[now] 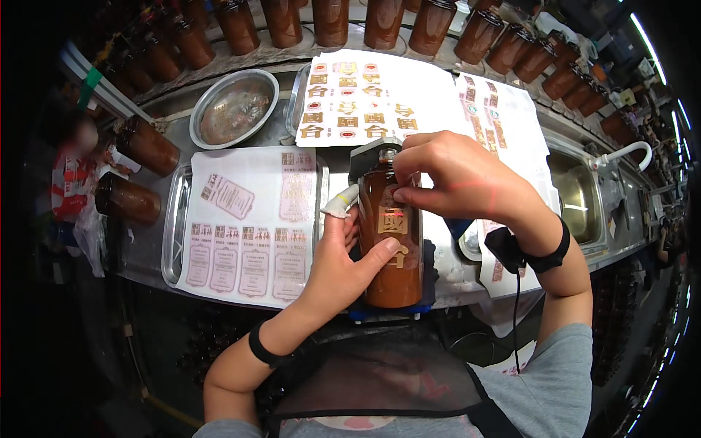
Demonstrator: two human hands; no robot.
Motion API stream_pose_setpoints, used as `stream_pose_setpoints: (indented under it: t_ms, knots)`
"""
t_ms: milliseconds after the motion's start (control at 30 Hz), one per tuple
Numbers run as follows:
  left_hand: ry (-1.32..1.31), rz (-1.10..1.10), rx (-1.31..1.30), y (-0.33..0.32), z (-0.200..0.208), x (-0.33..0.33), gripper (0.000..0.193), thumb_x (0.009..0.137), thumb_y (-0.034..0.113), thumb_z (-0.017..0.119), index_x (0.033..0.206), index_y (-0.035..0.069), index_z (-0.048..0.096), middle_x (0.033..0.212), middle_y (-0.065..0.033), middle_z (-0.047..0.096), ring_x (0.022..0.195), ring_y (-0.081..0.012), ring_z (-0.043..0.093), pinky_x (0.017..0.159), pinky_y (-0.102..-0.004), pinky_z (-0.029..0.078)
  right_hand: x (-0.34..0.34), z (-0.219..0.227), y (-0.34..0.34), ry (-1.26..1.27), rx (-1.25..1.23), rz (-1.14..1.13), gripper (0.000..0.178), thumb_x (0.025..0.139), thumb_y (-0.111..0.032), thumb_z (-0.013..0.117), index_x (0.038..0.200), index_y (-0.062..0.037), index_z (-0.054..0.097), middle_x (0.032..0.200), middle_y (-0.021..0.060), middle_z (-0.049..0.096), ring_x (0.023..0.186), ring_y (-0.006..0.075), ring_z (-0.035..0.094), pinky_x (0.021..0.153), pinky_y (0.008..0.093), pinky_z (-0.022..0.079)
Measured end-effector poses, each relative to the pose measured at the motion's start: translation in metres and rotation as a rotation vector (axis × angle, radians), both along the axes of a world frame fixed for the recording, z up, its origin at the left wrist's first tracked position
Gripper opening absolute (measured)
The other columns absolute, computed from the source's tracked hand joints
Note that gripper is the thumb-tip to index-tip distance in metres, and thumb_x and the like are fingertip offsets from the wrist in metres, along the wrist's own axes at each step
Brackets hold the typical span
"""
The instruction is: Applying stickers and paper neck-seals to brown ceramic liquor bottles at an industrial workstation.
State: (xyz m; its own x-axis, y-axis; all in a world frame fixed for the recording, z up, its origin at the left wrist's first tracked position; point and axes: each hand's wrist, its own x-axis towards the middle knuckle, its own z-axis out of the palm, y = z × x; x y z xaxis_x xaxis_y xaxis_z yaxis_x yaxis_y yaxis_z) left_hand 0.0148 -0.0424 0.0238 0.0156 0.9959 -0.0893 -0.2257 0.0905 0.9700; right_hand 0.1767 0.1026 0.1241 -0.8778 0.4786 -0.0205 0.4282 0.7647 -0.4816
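At far left, two dark brown cylindrical bottles (128, 198) stand close together; a wide elbow swing there could topple them. Next, a round metal bowl (195, 113) sits near the white label sheets, so any wet splash from it could spoil their adhesive. On the nearer white sheet with purple-grey printed labels (264, 210), one label lies tilted among straight ones and might be lifted crooked.

The left hand (337, 252) grasps the side of a glossy brown glass bottle (394, 285), its thumb across the front and a white fabric finger cover (340, 202) on one finger. That thumb touches or nearly touches the lower of the gold raised characters (393, 220); dragging it could smear or shift them. The cover's fabric could also slip on smooth glass. The bottle rests at the near edge of the metal worktop, neck pointing away, against a mostly hidden dark support; a loosened grip could let it roll or tip.

The right hand (442, 175) is bunched over the bottle's upper front, thumb tip against the glass; whether it pinches anything cannot be told. Uneven pressure there could trap a bubble or set a character askew. Farther right, the thin black cable (516, 314) hanging from the wrist could snag.
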Motion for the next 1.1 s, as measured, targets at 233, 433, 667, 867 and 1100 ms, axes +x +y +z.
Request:
stream_pose_setpoints:
  t_ms: [233,433,667,867,1100]
  knots:
    - [-0.032,-0.004,0.015,-0.002,-0.002,-0.002,0.077,0.091,0.012,0.071,0.149,0.001,0.021,0.148,-0.0248,0.04,0.138,-0.0294,0.043,0.114,-0.0422,0.032,0.017,-0.025,-0.045,0.229,0.285,-0.417,0.028,0.085,-0.014,0.07,0.111,-0.0089,0.061,0.089,0.0134,0.061,0.073,0.0346,0.064,0.062,0.0408,0.053]
    - [-0.069,-0.052,-0.009,-0.003,-0.005,-0.006,0.083,0.092,0.013,0.069,0.153,0.003,0.015,0.154,-0.0248,0.031,0.142,-0.0295,0.036,0.117,-0.0435,0.029,0.032,-0.041,-0.084,0.127,0.035,-0.345,0.072,0.085,-0.032,0.075,0.15,-0.021,0.046,0.094,0.0122,0.053,0.071,0.0274,0.061,0.059,0.0373,0.053]
    - [-0.07,-0.048,-0.001,-0.004,-0.008,-0.006,0.084,0.092,0.014,0.07,0.154,0.001,0.015,0.153,-0.0243,0.034,0.141,-0.0304,0.039,0.116,-0.0438,0.031,0.033,-0.036,-0.085,0.154,-0.052,-0.357,0.072,0.085,-0.032,0.075,0.15,-0.0239,0.045,0.094,0.0121,0.052,0.069,0.0249,0.06,0.059,0.0365,0.053]
    - [-0.085,-0.039,0.001,-0.004,-0.006,-0.004,0.083,0.092,0.013,0.069,0.154,0.001,0.015,0.153,-0.0243,0.033,0.141,-0.0305,0.038,0.116,-0.0437,0.03,0.032,-0.038,-0.084,0.128,-0.043,-0.351,0.073,0.085,-0.034,0.075,0.151,-0.0244,0.045,0.092,0.0122,0.051,0.067,0.026,0.06,0.058,0.0377,0.053]
    - [-0.099,-0.035,-0.021,-0.003,-0.003,-0.005,0.083,0.092,0.012,0.069,0.153,0.001,0.014,0.153,-0.0239,0.033,0.141,-0.0302,0.038,0.116,-0.0435,0.03,0.03,-0.04,-0.077,0.114,-0.109,-0.37,0.075,0.085,-0.035,0.074,0.152,-0.0243,0.041,0.091,0.013,0.051,0.066,0.0279,0.061,0.058,0.0394,0.052]
